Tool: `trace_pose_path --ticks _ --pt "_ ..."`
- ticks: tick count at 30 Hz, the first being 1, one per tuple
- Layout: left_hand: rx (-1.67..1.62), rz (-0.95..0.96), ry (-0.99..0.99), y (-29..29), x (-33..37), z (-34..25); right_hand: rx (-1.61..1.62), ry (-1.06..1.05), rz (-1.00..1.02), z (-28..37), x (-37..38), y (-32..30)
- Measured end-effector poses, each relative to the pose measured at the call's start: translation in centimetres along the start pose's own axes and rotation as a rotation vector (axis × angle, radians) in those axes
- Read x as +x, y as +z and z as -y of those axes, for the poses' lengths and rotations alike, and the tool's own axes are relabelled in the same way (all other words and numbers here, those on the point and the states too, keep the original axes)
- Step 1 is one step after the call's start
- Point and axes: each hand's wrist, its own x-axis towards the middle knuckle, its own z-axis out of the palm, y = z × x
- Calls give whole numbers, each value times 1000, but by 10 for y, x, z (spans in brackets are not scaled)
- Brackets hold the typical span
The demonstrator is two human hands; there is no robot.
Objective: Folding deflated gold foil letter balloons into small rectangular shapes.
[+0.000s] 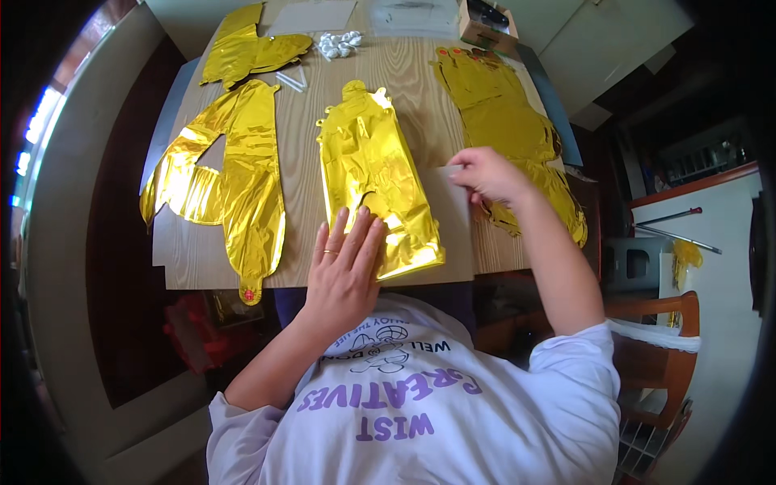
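A flat gold foil balloon (368, 166), folded into a long shape, lies in the middle of the table. My left hand (346, 263) rests flat on its near left part, fingers stretched out, a ring on one of them. Right of this balloon, my right hand (491, 176) pinches the upper corner of a thin greyish sheet (457, 222) between thumb and fingers. Part of the sheet seems to lie beneath the foil, so its full outline is hidden. To the left lies a gold foil balloon shaped like a numeral or letter (252, 153), with a red mark on its near tab.
Several gold foil balloons (505, 113) lie stacked along the right side; another gold balloon (234, 48) is at the far left. Near it are white crumpled pieces (339, 44) and clear straws (292, 82). A cardboard box (487, 31) with dark items stands at the back right.
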Motion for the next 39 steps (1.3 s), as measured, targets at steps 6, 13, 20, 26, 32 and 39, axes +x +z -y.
trace_pose_path --ticks 6,13,20,26,32,39 --pt "-217 160 82 -7 -8 9 62 -85 31 -10 -10 21" --pt "-50 208 78 -9 -10 37 -100 -200 -143 -17 -28 39" --pt "-96 219 130 -12 -13 31 461 -226 -316 -58 -123 96" --pt "-236 217 162 -11 -16 27 903 -191 -249 -54 -148 135" --pt "-906 -103 -318 -15 -19 41 1012 -278 -95 -52 -143 126" --pt "-1018 -88 -631 -26 -2 43 1032 -338 -49 -47 -132 117"
